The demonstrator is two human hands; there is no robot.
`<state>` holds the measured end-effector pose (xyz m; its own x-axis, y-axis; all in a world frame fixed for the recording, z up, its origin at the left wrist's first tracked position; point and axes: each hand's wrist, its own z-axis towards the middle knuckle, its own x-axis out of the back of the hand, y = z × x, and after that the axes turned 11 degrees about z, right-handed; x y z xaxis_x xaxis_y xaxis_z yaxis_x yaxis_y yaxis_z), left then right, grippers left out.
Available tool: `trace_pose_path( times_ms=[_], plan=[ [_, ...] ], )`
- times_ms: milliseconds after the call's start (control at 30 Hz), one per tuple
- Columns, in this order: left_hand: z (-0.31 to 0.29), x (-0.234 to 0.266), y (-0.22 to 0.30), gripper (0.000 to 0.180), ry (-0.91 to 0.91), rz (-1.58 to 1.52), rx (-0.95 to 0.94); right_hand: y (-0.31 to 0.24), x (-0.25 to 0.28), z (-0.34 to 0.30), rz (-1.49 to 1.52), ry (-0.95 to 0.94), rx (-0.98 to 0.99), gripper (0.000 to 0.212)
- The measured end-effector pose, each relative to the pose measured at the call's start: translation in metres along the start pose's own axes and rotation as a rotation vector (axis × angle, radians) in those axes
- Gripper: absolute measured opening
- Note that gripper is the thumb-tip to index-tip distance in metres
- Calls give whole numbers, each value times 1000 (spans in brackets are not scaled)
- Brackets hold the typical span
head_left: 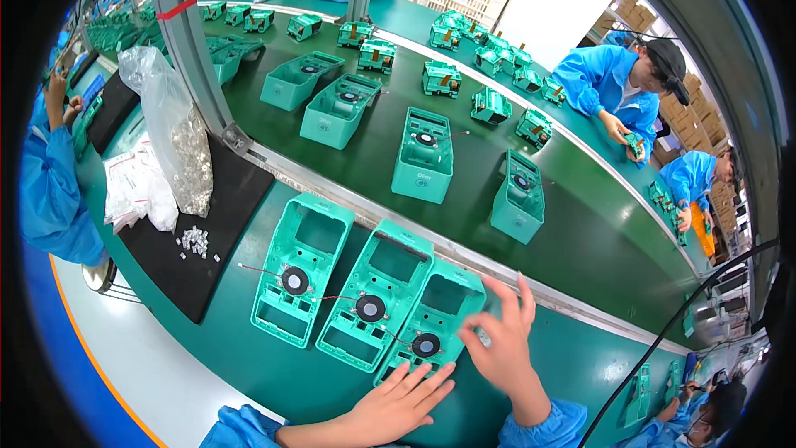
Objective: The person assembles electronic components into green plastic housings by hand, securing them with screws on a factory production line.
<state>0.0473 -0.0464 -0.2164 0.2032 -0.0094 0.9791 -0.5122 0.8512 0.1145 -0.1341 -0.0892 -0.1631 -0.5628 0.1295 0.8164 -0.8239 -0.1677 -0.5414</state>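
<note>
Raised right hand (506, 344), thumb and forefinger curled, any held object indiscernible, beside the rightmost of three green rectangular plastic housings (452, 292) on the green tabletop (605, 357); left hand (398, 406) unclenched over its lower end.

Smooth, faintly shiny plastic is seen in the green housings (383, 284) toward six o'clock, and duller black plastic in their fans (371, 308). Light is reflected by the glossy green belt (613, 282) at four. Smooth grey metal is shown by the post (186, 50) at ten, crinkled clear plastic by the bag (162, 99) nearby. A matt finish is presented by the black mat (178, 278) at eight, wrinkled cloth by the blue sleeve (543, 427) at five.
</note>
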Motion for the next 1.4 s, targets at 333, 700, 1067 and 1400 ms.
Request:
trace_pose_path(
  times_ms=[333,700,1067,1400],
  plan=[
    [-12,-19,-11,74,-18,-34,-23,-11,-35,28,-150,-254,-220,8],
    [-17,-34,-14,72,19,140,-22,-13,-51,33,-142,-174,-215,10],
    [-17,-35,-8,76,21,90,-21,-17,-48,33,-170,-215,-239,14],
    [-13,-28,-8,74,41,78,-17,0,-30,37,22,-283,-276,17]
  ],
)
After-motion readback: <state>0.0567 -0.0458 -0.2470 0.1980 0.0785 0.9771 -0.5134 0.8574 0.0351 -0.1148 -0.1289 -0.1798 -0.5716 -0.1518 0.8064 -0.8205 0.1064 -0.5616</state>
